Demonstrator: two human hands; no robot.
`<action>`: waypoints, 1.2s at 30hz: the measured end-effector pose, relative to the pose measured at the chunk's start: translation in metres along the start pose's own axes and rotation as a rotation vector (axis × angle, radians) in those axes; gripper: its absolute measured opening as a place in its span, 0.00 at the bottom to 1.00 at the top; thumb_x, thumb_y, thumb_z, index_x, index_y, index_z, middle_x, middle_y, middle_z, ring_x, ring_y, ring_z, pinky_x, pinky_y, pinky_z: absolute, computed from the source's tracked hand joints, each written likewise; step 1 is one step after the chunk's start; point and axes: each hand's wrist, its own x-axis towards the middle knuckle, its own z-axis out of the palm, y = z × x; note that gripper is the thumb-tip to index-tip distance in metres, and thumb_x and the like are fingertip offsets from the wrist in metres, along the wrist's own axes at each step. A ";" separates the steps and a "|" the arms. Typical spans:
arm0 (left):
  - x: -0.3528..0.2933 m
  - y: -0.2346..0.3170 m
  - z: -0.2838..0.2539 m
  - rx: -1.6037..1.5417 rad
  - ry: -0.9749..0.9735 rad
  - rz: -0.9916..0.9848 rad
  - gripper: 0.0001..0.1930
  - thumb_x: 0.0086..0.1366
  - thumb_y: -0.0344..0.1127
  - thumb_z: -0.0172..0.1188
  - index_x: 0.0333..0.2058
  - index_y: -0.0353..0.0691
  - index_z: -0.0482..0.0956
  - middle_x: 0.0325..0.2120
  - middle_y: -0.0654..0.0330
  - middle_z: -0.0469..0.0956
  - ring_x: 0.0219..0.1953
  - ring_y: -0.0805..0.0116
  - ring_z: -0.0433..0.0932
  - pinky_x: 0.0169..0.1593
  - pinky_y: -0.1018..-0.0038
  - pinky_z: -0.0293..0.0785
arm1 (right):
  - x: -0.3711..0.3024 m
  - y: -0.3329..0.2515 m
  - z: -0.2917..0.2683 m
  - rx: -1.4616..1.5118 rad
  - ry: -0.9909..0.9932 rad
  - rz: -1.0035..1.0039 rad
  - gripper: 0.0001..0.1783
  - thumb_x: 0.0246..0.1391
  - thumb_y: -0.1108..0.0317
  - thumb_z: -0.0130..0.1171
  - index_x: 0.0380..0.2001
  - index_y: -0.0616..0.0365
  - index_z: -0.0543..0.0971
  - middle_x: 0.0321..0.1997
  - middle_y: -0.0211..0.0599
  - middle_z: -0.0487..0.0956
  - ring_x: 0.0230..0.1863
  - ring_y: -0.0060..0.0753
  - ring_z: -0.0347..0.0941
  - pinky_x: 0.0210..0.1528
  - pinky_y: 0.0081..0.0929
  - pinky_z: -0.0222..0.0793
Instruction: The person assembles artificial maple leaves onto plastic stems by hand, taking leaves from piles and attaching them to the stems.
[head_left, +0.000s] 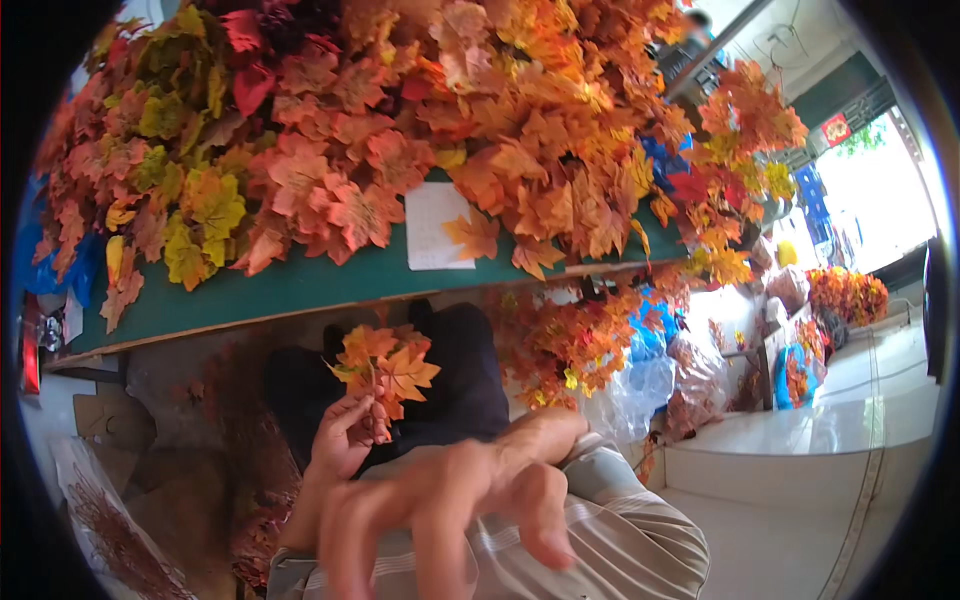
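My left hand pinches a small bunch of artificial maple leaves, orange with touches of yellow-green, and holds it upright above my lap. Closer to the camera, my right hand reaches across in front of my striped clothing. Its fingers are spread and bent a little, slightly blurred, with nothing visible in them. It is apart from the bunch and hides part of my left forearm.
A green-topped table ahead carries a deep heap of orange, red and yellow artificial leaves and a white paper sheet. More leaf bunches hang at its right, by plastic bags. Thin reddish stems lie lower left.
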 end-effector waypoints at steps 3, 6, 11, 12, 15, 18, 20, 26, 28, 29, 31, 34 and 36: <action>0.009 -0.010 -0.005 -0.015 0.137 -0.070 0.10 0.67 0.30 0.48 0.44 0.33 0.74 0.28 0.58 0.78 0.25 0.71 0.77 0.30 0.76 0.75 | -0.036 -0.018 0.005 -0.010 0.442 0.246 0.36 0.48 0.44 0.59 0.46 0.70 0.72 0.40 0.54 0.75 0.42 0.43 0.71 0.47 0.37 0.63; 0.008 -0.003 -0.003 -0.068 -0.031 -0.054 0.08 0.66 0.29 0.51 0.41 0.34 0.75 0.28 0.58 0.79 0.25 0.69 0.77 0.31 0.75 0.76 | -0.080 -0.029 -0.010 -0.055 0.830 0.429 0.36 0.48 0.48 0.61 0.48 0.71 0.71 0.36 0.50 0.76 0.39 0.40 0.73 0.46 0.31 0.65; 0.005 0.002 -0.007 -0.069 -0.019 -0.034 0.08 0.66 0.29 0.51 0.41 0.34 0.75 0.28 0.58 0.79 0.24 0.69 0.77 0.30 0.75 0.76 | -0.116 -0.036 -0.036 -0.301 0.935 0.522 0.23 0.54 0.64 0.57 0.49 0.69 0.70 0.33 0.37 0.76 0.38 0.26 0.71 0.46 0.26 0.65; 0.005 0.003 -0.005 -0.074 -0.032 -0.031 0.08 0.66 0.29 0.51 0.40 0.34 0.75 0.27 0.58 0.79 0.24 0.69 0.77 0.30 0.75 0.76 | -0.117 -0.040 -0.039 -0.388 0.983 0.580 0.20 0.55 0.68 0.56 0.48 0.69 0.71 0.33 0.35 0.76 0.36 0.24 0.71 0.45 0.24 0.65; 0.008 0.009 0.001 -0.053 -0.074 -0.034 0.09 0.66 0.29 0.51 0.43 0.33 0.74 0.27 0.59 0.79 0.25 0.70 0.77 0.31 0.76 0.75 | -0.117 -0.053 -0.046 -0.478 1.051 0.573 0.17 0.55 0.70 0.56 0.46 0.69 0.73 0.31 0.37 0.77 0.34 0.25 0.72 0.43 0.21 0.64; 0.009 0.010 0.002 -0.046 -0.082 -0.019 0.11 0.66 0.30 0.51 0.45 0.32 0.74 0.26 0.59 0.78 0.26 0.70 0.77 0.31 0.77 0.75 | -0.113 -0.066 -0.053 -0.538 1.071 0.565 0.17 0.55 0.69 0.56 0.45 0.68 0.73 0.31 0.37 0.77 0.34 0.24 0.72 0.43 0.20 0.64; 0.007 0.009 -0.001 -0.049 -0.084 0.002 0.12 0.67 0.29 0.50 0.46 0.31 0.74 0.26 0.59 0.78 0.26 0.70 0.77 0.31 0.77 0.75 | -0.112 -0.069 -0.057 -0.556 1.073 0.558 0.16 0.55 0.70 0.56 0.44 0.68 0.73 0.30 0.36 0.77 0.33 0.23 0.72 0.42 0.19 0.65; 0.006 0.013 -0.008 -0.091 -0.057 -0.005 0.11 0.66 0.30 0.50 0.45 0.31 0.73 0.26 0.59 0.77 0.26 0.69 0.76 0.30 0.76 0.73 | -0.102 -0.088 -0.068 -0.657 1.061 0.620 0.14 0.56 0.71 0.56 0.43 0.67 0.74 0.30 0.35 0.77 0.33 0.21 0.73 0.40 0.18 0.67; 0.006 0.014 -0.011 -0.093 -0.061 0.007 0.10 0.66 0.29 0.50 0.44 0.32 0.73 0.26 0.59 0.77 0.26 0.70 0.76 0.29 0.76 0.71 | -0.094 -0.094 -0.068 -0.659 1.104 0.609 0.12 0.56 0.71 0.56 0.42 0.67 0.75 0.30 0.34 0.78 0.33 0.21 0.73 0.40 0.19 0.68; 0.007 0.015 -0.011 -0.088 -0.064 0.000 0.10 0.66 0.29 0.50 0.44 0.32 0.73 0.26 0.59 0.77 0.26 0.70 0.76 0.29 0.76 0.71 | -0.091 -0.095 -0.068 -0.666 1.108 0.588 0.12 0.56 0.71 0.56 0.42 0.66 0.75 0.30 0.33 0.78 0.31 0.20 0.73 0.37 0.17 0.68; 0.007 0.014 -0.012 -0.079 -0.077 0.024 0.10 0.66 0.29 0.50 0.44 0.32 0.73 0.26 0.60 0.77 0.26 0.70 0.76 0.29 0.76 0.72 | -0.092 -0.094 -0.065 -0.690 1.112 0.598 0.11 0.56 0.70 0.56 0.41 0.65 0.75 0.29 0.32 0.78 0.30 0.18 0.73 0.34 0.14 0.67; 0.008 0.012 -0.011 -0.088 -0.081 0.022 0.10 0.66 0.30 0.51 0.44 0.32 0.73 0.26 0.60 0.77 0.26 0.70 0.77 0.29 0.76 0.72 | -0.093 -0.092 -0.060 -0.724 1.106 0.622 0.11 0.56 0.70 0.56 0.41 0.64 0.76 0.27 0.31 0.78 0.27 0.15 0.72 0.27 0.10 0.64; 0.010 0.012 -0.012 -0.083 -0.069 0.017 0.10 0.66 0.30 0.51 0.44 0.33 0.73 0.26 0.59 0.77 0.26 0.70 0.77 0.29 0.76 0.73 | -0.097 -0.091 -0.055 -0.733 1.104 0.629 0.10 0.56 0.70 0.56 0.41 0.63 0.76 0.27 0.30 0.78 0.26 0.13 0.71 0.24 0.08 0.62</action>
